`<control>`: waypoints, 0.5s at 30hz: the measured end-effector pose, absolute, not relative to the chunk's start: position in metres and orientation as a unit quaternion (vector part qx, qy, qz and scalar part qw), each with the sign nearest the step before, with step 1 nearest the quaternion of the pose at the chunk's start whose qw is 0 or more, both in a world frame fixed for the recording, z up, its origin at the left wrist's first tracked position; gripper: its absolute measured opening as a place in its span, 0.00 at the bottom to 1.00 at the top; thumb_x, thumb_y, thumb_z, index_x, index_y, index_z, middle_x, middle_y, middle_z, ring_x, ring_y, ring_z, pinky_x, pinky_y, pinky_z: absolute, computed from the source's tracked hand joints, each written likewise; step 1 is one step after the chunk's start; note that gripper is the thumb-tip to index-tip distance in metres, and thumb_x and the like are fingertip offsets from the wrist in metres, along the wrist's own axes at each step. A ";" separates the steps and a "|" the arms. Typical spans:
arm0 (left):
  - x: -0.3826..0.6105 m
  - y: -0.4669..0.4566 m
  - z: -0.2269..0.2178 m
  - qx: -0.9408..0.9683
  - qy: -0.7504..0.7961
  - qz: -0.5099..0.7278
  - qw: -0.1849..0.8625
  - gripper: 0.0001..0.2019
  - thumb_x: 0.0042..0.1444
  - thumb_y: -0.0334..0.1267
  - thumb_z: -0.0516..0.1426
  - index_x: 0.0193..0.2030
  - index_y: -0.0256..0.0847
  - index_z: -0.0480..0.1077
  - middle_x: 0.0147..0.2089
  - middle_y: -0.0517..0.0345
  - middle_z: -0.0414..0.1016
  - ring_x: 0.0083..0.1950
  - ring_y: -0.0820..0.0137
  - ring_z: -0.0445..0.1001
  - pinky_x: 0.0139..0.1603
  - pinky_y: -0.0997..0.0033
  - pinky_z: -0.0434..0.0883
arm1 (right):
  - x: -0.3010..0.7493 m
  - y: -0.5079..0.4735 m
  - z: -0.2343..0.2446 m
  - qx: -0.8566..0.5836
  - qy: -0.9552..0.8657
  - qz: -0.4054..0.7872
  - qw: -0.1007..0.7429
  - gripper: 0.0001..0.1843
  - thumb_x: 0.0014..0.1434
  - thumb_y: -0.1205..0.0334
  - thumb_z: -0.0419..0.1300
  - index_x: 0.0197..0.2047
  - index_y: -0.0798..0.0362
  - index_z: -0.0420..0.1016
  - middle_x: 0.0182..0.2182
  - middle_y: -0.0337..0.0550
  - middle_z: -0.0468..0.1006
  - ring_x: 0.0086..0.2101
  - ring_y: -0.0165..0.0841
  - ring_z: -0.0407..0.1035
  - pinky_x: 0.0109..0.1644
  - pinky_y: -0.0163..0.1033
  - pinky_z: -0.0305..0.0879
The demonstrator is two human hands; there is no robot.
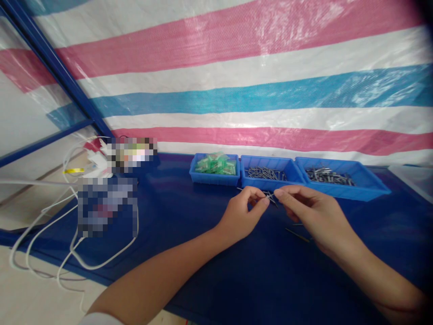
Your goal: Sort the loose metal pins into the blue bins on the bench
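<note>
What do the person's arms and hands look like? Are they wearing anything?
Both arms are bare from the elbow down. The left hand and the right hand have no gloves, and no ring, watch or bracelet shows. Only a bit of white sleeve peeks in at the bottom edge, on the left side.

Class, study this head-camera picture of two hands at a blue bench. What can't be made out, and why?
Head view:
Thin metal pin between left hand and right hand: too small, fingertips cover it.
Green pieces in blue plastic tray: too small to identify.
Items beside white cables: pixelated blur.
Right elbow: cut off by frame edge.
</note>
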State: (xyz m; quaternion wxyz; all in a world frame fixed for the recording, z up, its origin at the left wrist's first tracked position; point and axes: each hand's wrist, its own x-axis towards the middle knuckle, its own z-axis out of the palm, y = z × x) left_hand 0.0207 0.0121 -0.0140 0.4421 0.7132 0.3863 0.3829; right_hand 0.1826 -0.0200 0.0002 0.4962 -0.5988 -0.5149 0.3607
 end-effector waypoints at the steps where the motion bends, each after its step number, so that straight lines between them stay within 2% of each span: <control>1: 0.021 0.012 -0.014 0.715 0.383 0.378 0.447 0.08 0.60 0.40 0.55 0.43 0.39 0.69 0.37 0.58 0.74 0.37 0.72 0.71 0.41 0.73 0.67 | 0.183 -0.020 0.000 -0.597 -0.532 0.342 0.493 0.12 0.53 0.49 0.63 0.33 0.48 0.78 0.21 0.38 0.72 0.22 0.30 0.64 0.23 0.35 0.60; 3: 0.021 0.011 -0.013 0.719 0.375 0.370 0.454 0.10 0.60 0.39 0.55 0.46 0.39 0.69 0.38 0.57 0.75 0.38 0.72 0.72 0.41 0.73 0.68 | 0.184 -0.021 0.000 -0.591 -0.565 0.312 0.484 0.11 0.53 0.50 0.64 0.35 0.48 0.79 0.29 0.40 0.77 0.28 0.33 0.70 0.30 0.38 0.66; 6: 0.021 0.011 -0.011 0.723 0.372 0.364 0.455 0.09 0.60 0.39 0.55 0.44 0.39 0.71 0.40 0.56 0.76 0.39 0.71 0.72 0.41 0.72 0.68 | 0.184 -0.022 0.000 -0.582 -0.590 0.300 0.473 0.12 0.53 0.51 0.63 0.37 0.47 0.79 0.35 0.41 0.80 0.35 0.37 0.73 0.38 0.41 0.69; 12: 0.017 0.015 -0.007 0.706 0.393 0.394 0.438 0.08 0.56 0.39 0.58 0.40 0.38 0.71 0.38 0.57 0.75 0.36 0.73 0.71 0.37 0.74 0.67 | 0.188 -0.022 0.003 -0.573 -0.622 0.286 0.451 0.12 0.56 0.51 0.61 0.39 0.47 0.78 0.38 0.43 0.80 0.38 0.39 0.73 0.40 0.43 0.69; 15: 0.015 0.016 -0.003 0.706 0.396 0.410 0.420 0.08 0.56 0.40 0.58 0.40 0.38 0.71 0.37 0.58 0.75 0.36 0.73 0.71 0.36 0.75 0.66 | 0.187 -0.023 0.004 -0.561 -0.676 0.236 0.414 0.11 0.58 0.53 0.58 0.40 0.47 0.78 0.37 0.43 0.79 0.38 0.38 0.72 0.41 0.43 0.67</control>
